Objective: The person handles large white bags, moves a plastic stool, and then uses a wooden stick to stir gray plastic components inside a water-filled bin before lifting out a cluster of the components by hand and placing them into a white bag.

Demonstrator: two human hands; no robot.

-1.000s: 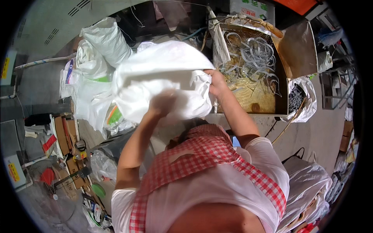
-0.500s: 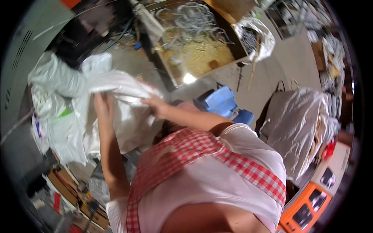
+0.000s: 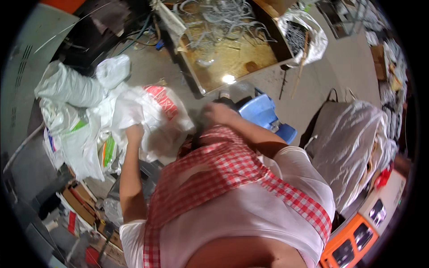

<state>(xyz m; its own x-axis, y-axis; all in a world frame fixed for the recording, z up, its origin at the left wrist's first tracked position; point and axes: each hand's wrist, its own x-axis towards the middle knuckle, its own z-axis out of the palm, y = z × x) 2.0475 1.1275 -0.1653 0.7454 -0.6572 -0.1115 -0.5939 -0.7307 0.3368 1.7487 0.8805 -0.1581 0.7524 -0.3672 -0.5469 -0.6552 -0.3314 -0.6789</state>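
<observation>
A white woven plastic sack (image 3: 156, 127) with a red printed patch lies in front of me on the left, its upper part bunched up. My left hand (image 3: 135, 132) is closed on a gathered fold of it; the fingertips are partly hidden by the plastic. To the right of the sack, and apart from it, hovers my right hand (image 3: 219, 113), smeared by motion, so its fingers cannot be read. It is close to the front of my red checked apron (image 3: 210, 156) and left of a blue plastic seat (image 3: 258, 111).
Several filled white sacks (image 3: 71, 89) are heaped at the left. Ahead stands a metal tray (image 3: 228, 76) with curled pale strips. A large covered bundle (image 3: 344, 143) and an orange-and-white machine (image 3: 357, 236) stand at the right. Cardboard and tools (image 3: 82, 201) lie lower left.
My right hand has let go of the sack's edge and moved right. The raised sack edge has dropped, showing the red print. My left hand has shifted slightly right, still gripping.
</observation>
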